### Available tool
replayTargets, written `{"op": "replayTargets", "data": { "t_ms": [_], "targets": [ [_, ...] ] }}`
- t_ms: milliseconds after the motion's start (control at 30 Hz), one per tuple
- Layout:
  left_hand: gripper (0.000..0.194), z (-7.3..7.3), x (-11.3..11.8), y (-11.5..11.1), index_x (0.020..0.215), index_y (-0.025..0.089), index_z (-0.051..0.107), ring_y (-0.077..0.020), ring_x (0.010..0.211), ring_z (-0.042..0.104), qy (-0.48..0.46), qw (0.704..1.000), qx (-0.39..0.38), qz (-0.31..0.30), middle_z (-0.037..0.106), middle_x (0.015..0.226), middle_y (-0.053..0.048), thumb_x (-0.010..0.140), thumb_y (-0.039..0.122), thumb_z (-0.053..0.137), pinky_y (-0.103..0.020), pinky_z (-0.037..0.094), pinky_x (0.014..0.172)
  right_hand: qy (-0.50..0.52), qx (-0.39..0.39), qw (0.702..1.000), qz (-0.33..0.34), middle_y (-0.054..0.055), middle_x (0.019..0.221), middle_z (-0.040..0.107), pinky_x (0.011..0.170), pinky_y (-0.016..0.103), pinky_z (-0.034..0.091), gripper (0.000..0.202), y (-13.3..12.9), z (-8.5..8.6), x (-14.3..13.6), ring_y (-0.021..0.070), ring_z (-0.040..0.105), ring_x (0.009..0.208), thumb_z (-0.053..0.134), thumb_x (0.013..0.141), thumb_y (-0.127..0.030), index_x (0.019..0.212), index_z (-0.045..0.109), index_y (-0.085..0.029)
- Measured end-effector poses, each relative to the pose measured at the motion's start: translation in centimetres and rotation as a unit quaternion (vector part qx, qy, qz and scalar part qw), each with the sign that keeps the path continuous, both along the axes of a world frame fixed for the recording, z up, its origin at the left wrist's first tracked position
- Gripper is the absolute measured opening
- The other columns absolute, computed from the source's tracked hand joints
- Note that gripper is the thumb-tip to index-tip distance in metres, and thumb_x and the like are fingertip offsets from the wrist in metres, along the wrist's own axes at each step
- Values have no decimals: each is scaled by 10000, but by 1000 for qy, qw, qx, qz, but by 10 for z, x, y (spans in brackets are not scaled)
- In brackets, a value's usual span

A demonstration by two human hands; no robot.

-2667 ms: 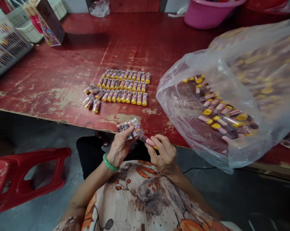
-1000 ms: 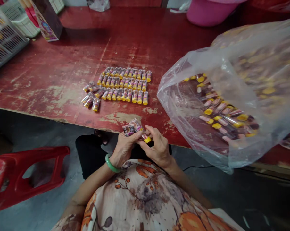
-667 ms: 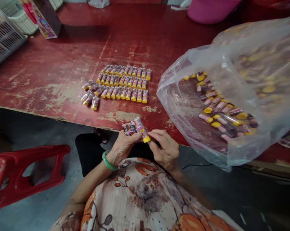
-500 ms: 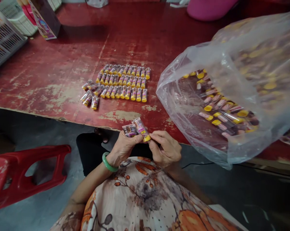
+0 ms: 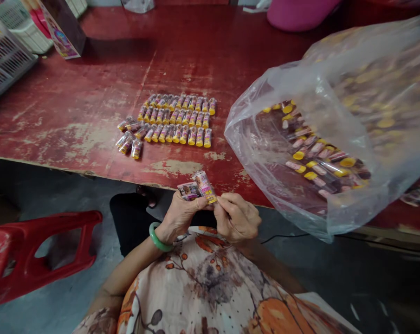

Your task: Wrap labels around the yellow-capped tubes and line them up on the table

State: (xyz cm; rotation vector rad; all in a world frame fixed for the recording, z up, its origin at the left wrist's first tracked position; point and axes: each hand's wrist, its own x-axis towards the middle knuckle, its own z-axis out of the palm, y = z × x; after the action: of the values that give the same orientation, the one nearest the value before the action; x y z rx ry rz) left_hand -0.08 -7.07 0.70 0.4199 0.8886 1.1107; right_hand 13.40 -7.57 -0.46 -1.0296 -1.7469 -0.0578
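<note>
My left hand [image 5: 182, 213], with a green bangle at its wrist, holds printed labels [image 5: 189, 190] and a small printed piece [image 5: 205, 186] under its thumb, just off the table's front edge. My right hand [image 5: 237, 215] pinches the lower right corner of that printed piece; whether a tube is beneath it I cannot tell. Beyond my hands, labelled tubes with yellow caps [image 5: 177, 133] lie in three rows, and a looser group [image 5: 126, 144] is at their left end. An open clear plastic bag [image 5: 282, 79] on the right holds many yellow-capped tubes [image 5: 323, 169].
The red table [image 5: 108, 79] spans the view. A grey crate [image 5: 8, 60], a white basket [image 5: 32, 37] and a printed box [image 5: 63, 32] are at the back left. A pink object [image 5: 300, 14] lies at the back. A red stool [image 5: 56, 246] stands on the floor at left.
The yellow end at the bottom of the held piece no longer shows, and its printed face looks flat. My right hand has shifted slightly left and down. The view has moved a little.
</note>
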Motion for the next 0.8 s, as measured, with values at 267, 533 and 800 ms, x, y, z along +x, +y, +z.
{"op": "replayTargets", "data": {
  "t_ms": [267, 533, 800],
  "targets": [
    [323, -3, -1, 1, 773, 128, 698, -122, 635, 635, -2, 1000, -5, 2, 698, 729, -19, 555, 282, 879, -239, 548, 651, -10, 8, 1000, 2, 51, 758, 639, 559, 237, 524, 144, 1, 0, 0, 143, 639, 635, 595, 803, -61, 897, 610, -170],
    [309, -4, -4, 3, 784, 123, 700, -122, 634, 632, -4, 1000, -29, 10, 700, 744, -32, 575, 275, 870, -238, 540, 647, -3, -19, 1000, -4, 44, 773, 651, 586, 246, 524, 175, 6, -2, -5, 155, 651, 692, 597, 817, -89, 968, 599, -178],
    [239, -13, -7, 6, 795, 140, 708, -138, 668, 641, -4, 999, -32, -6, 704, 773, -35, 618, 233, 841, -274, 552, 680, -45, 22, 999, 2, 65, 810, 647, 633, 241, 521, 169, 10, -13, -5, 142, 641, 754, 518, 890, -123, 1033, 608, -138]
  ]
}}
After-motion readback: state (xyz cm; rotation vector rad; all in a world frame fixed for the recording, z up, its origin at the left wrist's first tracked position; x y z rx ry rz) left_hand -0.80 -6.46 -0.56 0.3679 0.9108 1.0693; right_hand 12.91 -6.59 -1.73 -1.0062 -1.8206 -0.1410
